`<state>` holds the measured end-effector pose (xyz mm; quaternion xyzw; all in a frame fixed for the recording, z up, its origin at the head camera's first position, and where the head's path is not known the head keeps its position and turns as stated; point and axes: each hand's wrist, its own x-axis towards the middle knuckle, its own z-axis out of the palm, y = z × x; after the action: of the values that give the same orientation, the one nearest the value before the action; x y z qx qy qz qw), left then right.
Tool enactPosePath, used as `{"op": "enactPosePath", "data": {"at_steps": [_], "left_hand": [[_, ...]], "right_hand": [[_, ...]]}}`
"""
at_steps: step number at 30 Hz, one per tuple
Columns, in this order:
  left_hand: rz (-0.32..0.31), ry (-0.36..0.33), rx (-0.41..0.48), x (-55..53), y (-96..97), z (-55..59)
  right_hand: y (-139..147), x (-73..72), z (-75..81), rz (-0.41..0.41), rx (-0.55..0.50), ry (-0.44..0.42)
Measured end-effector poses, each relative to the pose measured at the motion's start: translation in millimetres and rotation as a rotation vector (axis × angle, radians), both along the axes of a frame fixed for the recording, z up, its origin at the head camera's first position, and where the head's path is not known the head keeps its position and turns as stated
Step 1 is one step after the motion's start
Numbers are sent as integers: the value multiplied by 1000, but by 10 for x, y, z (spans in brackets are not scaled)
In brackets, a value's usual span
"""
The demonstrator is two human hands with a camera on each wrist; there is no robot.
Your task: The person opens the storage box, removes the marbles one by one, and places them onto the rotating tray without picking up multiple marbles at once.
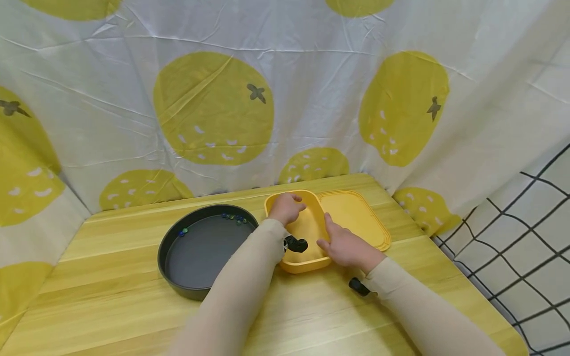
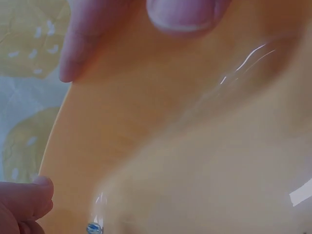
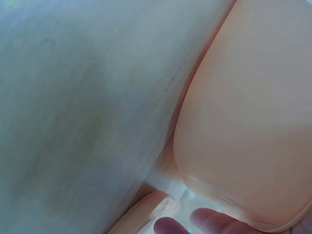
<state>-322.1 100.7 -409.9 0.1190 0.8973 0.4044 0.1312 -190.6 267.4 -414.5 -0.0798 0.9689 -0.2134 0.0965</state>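
Note:
A yellow-orange plastic box (image 1: pixel 307 267) with rounded corners stands on the table. My left hand (image 1: pixel 286 208) reaches over its left side, and the fingers are spread with nothing seen between them. In the left wrist view, fingertips (image 2: pixel 180 17) hang over the inside of the box, where a clear and blue marble (image 2: pixel 95 228) lies at the bottom edge. My right hand (image 1: pixel 346 246) holds the right wall, thumb toward the rim. The right wrist view is close and blurred; fingertips (image 3: pixel 214 220) show at its bottom.
Left of the box stands a round dark grey pan (image 1: pixel 171 282) with several blue and green marbles (image 1: pixel 233 217) near its rim. A flat yellow lid (image 1: pixel 356 217) lies right of the box. A patterned curtain (image 1: pixel 311 99) hangs behind the table (image 1: pixel 111 296); a black wire grid (image 1: pixel 512 257) stands at right.

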Motion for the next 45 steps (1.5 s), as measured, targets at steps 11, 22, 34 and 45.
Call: {"op": "enactPosePath", "data": {"at_steps": [11,22,34,45], "left_hand": [[52,58,-157,-114,-49,-96],[65,72,-286,-94,-57,-96],[61,71,-425,-148,32,-153],[72,96,-305,-148,65,-172]], "right_hand": [[-56,3,12,-16,-1,9],[-55,21,5,-11,-10,11],[-37,41,13,-23,-4,-2],[10,41,9,-26,11,3]]}}
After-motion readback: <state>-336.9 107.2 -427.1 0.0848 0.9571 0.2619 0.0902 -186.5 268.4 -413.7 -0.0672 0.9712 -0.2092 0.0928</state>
